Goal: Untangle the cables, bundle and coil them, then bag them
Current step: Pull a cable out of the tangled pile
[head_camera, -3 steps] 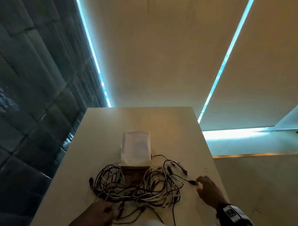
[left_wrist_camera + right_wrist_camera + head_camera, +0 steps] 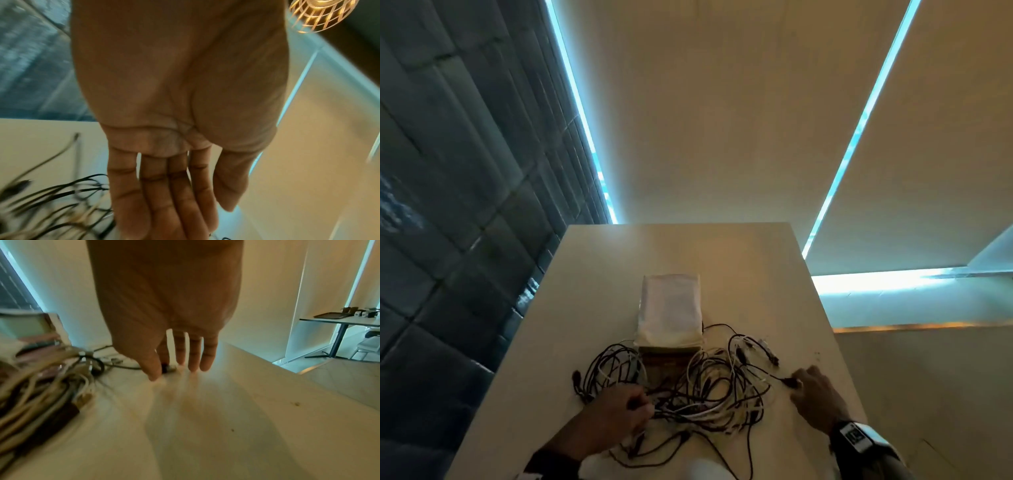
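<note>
A tangle of black and white cables lies on the pale table, just in front of a stack of clear bags. My left hand rests on the pile's left side. In the left wrist view the left hand shows straight fingers holding nothing, with blurred cables beside it. My right hand is at the pile's right edge. Its straight fingertips touch the table around a black plug on a loose cable end.
The table's right edge runs close to my right hand, with a drop beyond it. A dark panelled wall stands on the left. Another table with a tray is far off to the right. A wire-cage lamp hangs overhead.
My left hand has moved forward onto the left part of the cable pile. The right hand stays at the black plug.
</note>
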A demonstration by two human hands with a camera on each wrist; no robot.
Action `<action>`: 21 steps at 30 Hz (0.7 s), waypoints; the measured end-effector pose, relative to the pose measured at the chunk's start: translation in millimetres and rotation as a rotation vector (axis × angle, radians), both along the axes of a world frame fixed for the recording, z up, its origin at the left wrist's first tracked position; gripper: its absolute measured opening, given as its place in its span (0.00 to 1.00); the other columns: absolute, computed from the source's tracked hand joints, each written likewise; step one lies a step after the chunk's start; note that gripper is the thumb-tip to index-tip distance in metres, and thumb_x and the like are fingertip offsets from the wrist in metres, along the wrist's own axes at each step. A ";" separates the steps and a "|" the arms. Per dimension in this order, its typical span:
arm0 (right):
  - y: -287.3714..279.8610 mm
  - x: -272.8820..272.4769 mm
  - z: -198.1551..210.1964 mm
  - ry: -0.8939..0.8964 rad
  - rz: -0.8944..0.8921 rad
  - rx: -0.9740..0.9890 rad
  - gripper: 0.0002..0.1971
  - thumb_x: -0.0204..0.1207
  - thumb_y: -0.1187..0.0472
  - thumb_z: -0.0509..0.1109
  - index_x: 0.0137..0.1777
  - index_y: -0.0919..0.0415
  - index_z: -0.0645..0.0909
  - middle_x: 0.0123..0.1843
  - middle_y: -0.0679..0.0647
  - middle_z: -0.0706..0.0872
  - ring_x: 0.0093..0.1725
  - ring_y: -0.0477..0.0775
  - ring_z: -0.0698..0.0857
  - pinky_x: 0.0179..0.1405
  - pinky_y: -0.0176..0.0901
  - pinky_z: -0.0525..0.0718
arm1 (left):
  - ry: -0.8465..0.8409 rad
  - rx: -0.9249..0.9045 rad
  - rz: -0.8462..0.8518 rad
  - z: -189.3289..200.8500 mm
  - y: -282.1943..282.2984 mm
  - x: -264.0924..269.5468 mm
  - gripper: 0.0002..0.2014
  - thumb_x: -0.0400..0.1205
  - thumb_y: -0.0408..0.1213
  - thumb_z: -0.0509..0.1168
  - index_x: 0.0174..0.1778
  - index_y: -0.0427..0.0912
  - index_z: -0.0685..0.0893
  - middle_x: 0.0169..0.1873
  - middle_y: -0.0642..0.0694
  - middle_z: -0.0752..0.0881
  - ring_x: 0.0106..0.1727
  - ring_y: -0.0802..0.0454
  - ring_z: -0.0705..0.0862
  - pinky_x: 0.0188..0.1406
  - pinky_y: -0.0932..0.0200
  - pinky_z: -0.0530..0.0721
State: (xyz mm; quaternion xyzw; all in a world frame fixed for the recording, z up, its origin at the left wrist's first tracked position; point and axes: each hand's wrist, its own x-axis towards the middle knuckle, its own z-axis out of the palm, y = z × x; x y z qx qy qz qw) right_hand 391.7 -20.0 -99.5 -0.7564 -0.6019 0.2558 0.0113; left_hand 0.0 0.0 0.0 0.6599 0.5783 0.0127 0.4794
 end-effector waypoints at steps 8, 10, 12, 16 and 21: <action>6.0 0.1 20.4 0.045 -0.003 0.111 0.03 0.80 0.60 0.64 0.47 0.56 0.78 0.40 0.52 0.85 0.39 0.55 0.84 0.39 0.49 0.81 | -0.110 0.265 -0.108 38.7 25.7 77.4 0.06 0.80 0.45 0.69 0.44 0.48 0.87 0.33 0.56 0.87 0.33 0.66 0.82 0.37 0.70 0.80; 18.1 7.6 24.6 0.082 -0.010 0.107 0.08 0.76 0.61 0.69 0.55 0.58 0.82 0.39 0.51 0.86 0.40 0.53 0.85 0.42 0.45 0.82 | -0.156 0.294 -0.104 43.4 33.4 89.0 0.06 0.80 0.44 0.69 0.43 0.47 0.87 0.33 0.55 0.87 0.32 0.65 0.82 0.39 0.67 0.82; 23.7 11.1 20.4 0.080 0.013 0.030 0.17 0.73 0.53 0.74 0.60 0.55 0.80 0.46 0.50 0.84 0.48 0.52 0.84 0.49 0.45 0.82 | -0.174 0.317 -0.118 46.3 38.4 100.6 0.06 0.80 0.44 0.69 0.43 0.47 0.87 0.34 0.54 0.88 0.34 0.63 0.84 0.41 0.65 0.83; 6.8 -2.0 -1.8 -0.059 0.177 -0.065 0.11 0.76 0.48 0.68 0.53 0.50 0.75 0.50 0.47 0.74 0.50 0.50 0.78 0.48 0.44 0.80 | -0.174 0.313 -0.177 45.1 37.4 117.9 0.07 0.79 0.44 0.69 0.44 0.44 0.87 0.38 0.50 0.89 0.38 0.57 0.85 0.44 0.62 0.83; 3.7 -9.2 16.9 0.000 0.206 -0.009 0.07 0.78 0.54 0.66 0.42 0.50 0.69 0.41 0.47 0.79 0.37 0.48 0.78 0.31 0.35 0.74 | -0.156 0.326 -0.193 38.3 31.6 122.9 0.06 0.80 0.43 0.69 0.45 0.45 0.87 0.39 0.52 0.88 0.41 0.57 0.85 0.47 0.62 0.84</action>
